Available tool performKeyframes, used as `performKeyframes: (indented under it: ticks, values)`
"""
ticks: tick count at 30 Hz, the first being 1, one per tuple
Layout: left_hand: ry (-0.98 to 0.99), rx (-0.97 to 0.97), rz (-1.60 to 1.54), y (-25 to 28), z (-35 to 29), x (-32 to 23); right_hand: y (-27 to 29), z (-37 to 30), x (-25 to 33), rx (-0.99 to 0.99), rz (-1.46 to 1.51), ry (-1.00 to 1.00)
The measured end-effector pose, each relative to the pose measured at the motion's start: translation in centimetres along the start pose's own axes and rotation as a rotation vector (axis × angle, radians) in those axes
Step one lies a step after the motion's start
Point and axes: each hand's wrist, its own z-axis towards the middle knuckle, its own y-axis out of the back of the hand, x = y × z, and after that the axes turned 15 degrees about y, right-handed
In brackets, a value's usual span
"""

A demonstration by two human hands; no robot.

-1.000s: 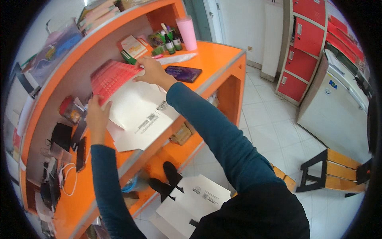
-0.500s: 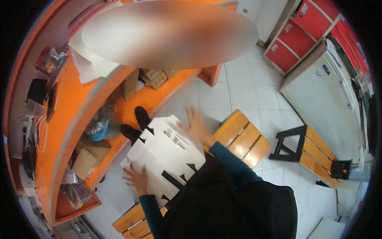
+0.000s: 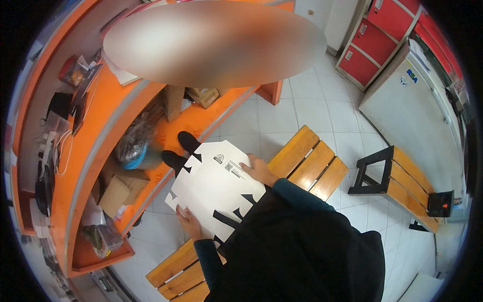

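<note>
A flat white cardboard sheet [image 3: 214,183] with black arrow-shaped marks and notched edges lies across my lap. My left hand [image 3: 187,220] grips its near-left edge. My right hand [image 3: 257,170] holds its right edge, fingers on top. I sit on a wooden slatted bench [image 3: 309,163]. My black shoes [image 3: 182,150] show beyond the sheet's far edge, on the white tiled floor.
An orange curved desk [image 3: 95,126] runs along the left, with cables and devices on top, and cardboard boxes [image 3: 118,194] and a bagged bundle [image 3: 132,146] on its lower shelf. A second wooden bench with black frame [image 3: 397,183] stands to the right. Red lockers [image 3: 382,35] and a white cabinet [image 3: 417,110] stand beyond.
A second ago both hands reached over papers on the desk top. Now I am seated, and the white sheet has been drawn closer onto my lap with both hands on its edges.
</note>
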Motion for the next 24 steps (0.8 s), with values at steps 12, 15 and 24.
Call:
performKeyframes:
  ticks: [12,15,24]
  values:
    - [-0.128,-0.105,0.118,0.0,-0.5,-1.4,1.5,-1.6,1.9,-0.094,-0.025,0.133]
    - [-0.102,-0.108,0.161,0.0,-1.2,-2.6,1.1,-1.5,1.2,-0.134,-0.001,0.183]
    - [0.085,-0.177,0.139,-0.3,-2.5,-1.9,0.8,-0.2,-1.1,-0.038,-0.062,0.201]
